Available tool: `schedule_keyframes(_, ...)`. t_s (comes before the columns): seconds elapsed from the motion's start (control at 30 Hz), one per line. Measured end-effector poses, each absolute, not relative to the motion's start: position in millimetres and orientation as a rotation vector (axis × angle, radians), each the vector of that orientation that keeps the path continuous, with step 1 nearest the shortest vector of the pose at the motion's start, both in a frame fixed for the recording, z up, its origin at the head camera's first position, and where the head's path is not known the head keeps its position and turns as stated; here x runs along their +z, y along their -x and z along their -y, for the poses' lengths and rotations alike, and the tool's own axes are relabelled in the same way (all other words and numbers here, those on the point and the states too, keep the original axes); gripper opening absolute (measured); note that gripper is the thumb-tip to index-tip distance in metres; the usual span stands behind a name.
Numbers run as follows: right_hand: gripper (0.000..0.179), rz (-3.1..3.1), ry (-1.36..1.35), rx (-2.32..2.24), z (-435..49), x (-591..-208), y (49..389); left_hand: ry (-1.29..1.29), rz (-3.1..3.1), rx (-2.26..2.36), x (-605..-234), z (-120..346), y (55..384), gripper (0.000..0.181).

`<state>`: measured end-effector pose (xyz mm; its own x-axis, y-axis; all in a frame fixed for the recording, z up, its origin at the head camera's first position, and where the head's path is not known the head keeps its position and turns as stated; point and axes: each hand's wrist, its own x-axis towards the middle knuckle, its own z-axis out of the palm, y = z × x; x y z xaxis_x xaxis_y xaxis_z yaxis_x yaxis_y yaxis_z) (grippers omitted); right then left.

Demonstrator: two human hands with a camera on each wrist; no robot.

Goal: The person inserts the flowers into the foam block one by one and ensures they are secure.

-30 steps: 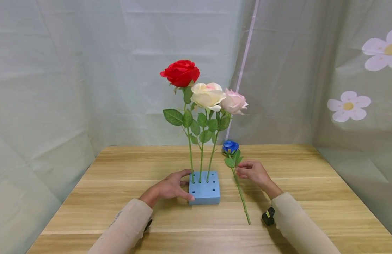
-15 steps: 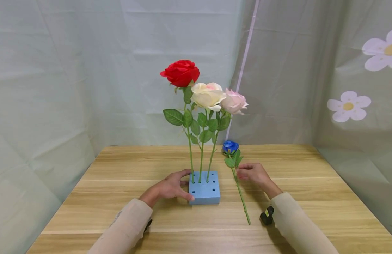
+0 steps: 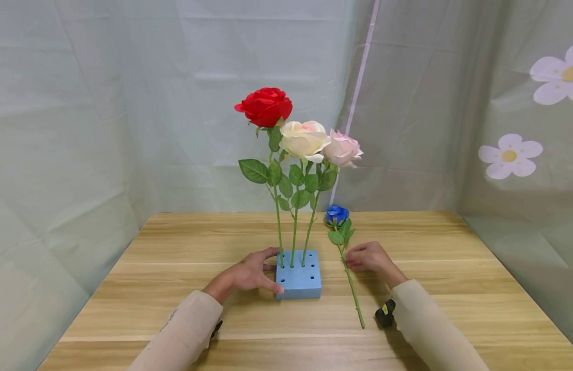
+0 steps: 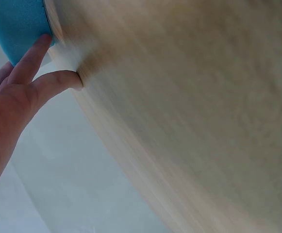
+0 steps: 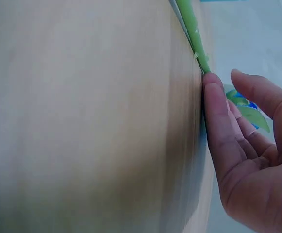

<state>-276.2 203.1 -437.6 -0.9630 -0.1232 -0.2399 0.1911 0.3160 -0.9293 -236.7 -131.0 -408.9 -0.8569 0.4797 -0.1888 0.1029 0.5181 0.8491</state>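
Note:
A light blue block [image 3: 298,284] with several holes stands on the table, holding three upright artificial roses: a red rose [image 3: 265,107], a cream rose [image 3: 304,140] and a pale pink rose [image 3: 343,149]. My left hand [image 3: 252,270] rests against the block's left side, thumb at the near corner, other fingers toward the back. In the left wrist view, straight fingers touch the block [image 4: 20,30]. A shorter blue rose [image 3: 337,215] lies on the table right of the block. My right hand [image 3: 371,258] is beside its stem [image 5: 193,36]; fingertips touch it, with the thumb held apart.
The wooden table [image 3: 184,319] has its far edge just beyond the blue rose's head. Grey-white curtains [image 3: 198,103] hang behind and at both sides. A black wrist device [image 3: 385,313] sits by the right sleeve.
My right hand has slid a little toward me along the blue rose's stem. The stem's lower end has shifted slightly left. The left hand and the block have stayed put.

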Motion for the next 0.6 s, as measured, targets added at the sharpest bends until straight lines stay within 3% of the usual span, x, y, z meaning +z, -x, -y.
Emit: schedule_keyframes(0.6, 0.012, -2.593, -0.099, -1.372, -187.8, -430.6, 275.5, -0.481, -2.368, 1.270, -408.5, 131.7, 237.2, 0.104)
